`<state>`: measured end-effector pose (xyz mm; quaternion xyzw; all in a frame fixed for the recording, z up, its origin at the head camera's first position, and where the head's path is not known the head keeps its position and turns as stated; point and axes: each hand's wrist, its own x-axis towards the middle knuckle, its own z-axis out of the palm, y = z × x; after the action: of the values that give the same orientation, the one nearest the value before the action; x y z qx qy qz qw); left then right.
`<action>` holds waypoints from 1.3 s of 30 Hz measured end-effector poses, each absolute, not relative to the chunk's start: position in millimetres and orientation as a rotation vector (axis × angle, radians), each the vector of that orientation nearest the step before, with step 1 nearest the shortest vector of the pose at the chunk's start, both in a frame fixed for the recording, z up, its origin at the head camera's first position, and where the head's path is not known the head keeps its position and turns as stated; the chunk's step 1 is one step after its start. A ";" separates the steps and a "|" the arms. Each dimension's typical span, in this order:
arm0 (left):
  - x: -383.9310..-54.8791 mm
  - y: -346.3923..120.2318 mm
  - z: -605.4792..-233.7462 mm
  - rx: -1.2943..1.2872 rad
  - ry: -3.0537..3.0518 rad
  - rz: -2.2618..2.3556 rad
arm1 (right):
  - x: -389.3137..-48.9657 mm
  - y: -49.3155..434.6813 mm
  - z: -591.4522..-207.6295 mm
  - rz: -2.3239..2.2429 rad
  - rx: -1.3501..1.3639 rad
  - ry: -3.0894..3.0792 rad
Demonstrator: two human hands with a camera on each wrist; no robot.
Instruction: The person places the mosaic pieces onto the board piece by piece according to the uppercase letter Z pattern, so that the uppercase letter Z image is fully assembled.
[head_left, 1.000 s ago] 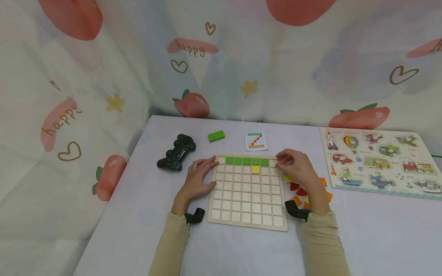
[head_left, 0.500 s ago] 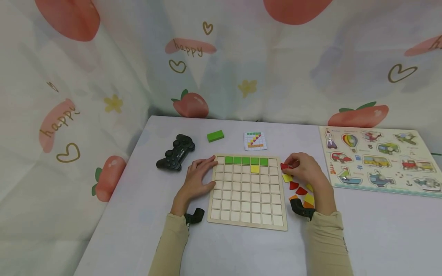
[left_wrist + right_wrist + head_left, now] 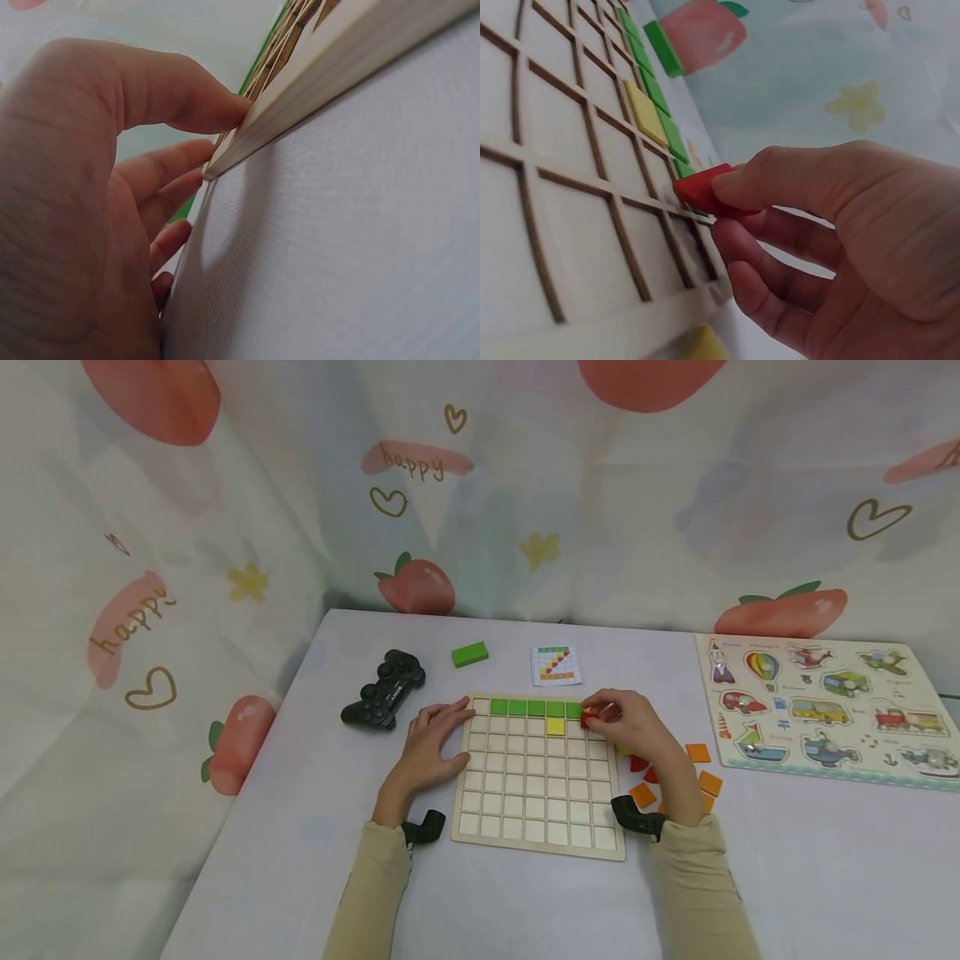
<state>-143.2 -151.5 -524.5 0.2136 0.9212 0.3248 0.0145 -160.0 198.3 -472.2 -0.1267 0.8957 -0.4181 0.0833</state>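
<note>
A wooden grid board [image 3: 536, 789] lies on the table, with several green tiles [image 3: 517, 707] along its far row and one yellow tile [image 3: 555, 727] in the row below. My right hand [image 3: 633, 722] pinches a red tile [image 3: 705, 189] between thumb and fingers, over the board's far right part beside the last green tile. Its shape is partly hidden by the thumb. My left hand [image 3: 429, 760] rests along the board's left edge, the thumb and fingertips touching the rim [image 3: 277, 105] in the left wrist view.
Loose orange tiles [image 3: 698, 752] and some red and yellow ones lie right of the board, partly under the right forearm. Behind it are a green block [image 3: 469, 654] and a pattern card [image 3: 556, 667]. A black game controller [image 3: 384, 691] lies left, a vehicle puzzle [image 3: 825, 710] right.
My right hand went from the board's right edge to the loose tiles, took a red tile, and came back left over the board with it. The left hand stayed in place.
</note>
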 end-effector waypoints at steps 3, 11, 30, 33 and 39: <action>-144.4 -151.4 -525.6 0.670 2.872 1.009 | -161.5 191.3 -475.8 -1.204 -0.403 2.658; -145.2 -149.9 -525.8 0.680 2.872 1.016 | -159.7 182.9 -479.3 -1.156 -0.422 2.711; -142.5 -151.9 -527.4 0.688 2.910 1.067 | -141.0 248.1 -449.7 -0.926 -0.049 2.594; -143.1 -151.4 -526.8 0.665 2.890 1.064 | -139.2 253.8 -448.7 -0.934 -0.009 2.611; -142.0 -150.0 -522.8 0.665 2.853 1.056 | -130.6 264.6 -444.9 -0.927 0.038 2.612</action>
<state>-142.0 -150.0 -522.8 0.2137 0.9160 0.3391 0.0136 -130.6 264.6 -444.9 0.0134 0.9263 -0.3286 0.1837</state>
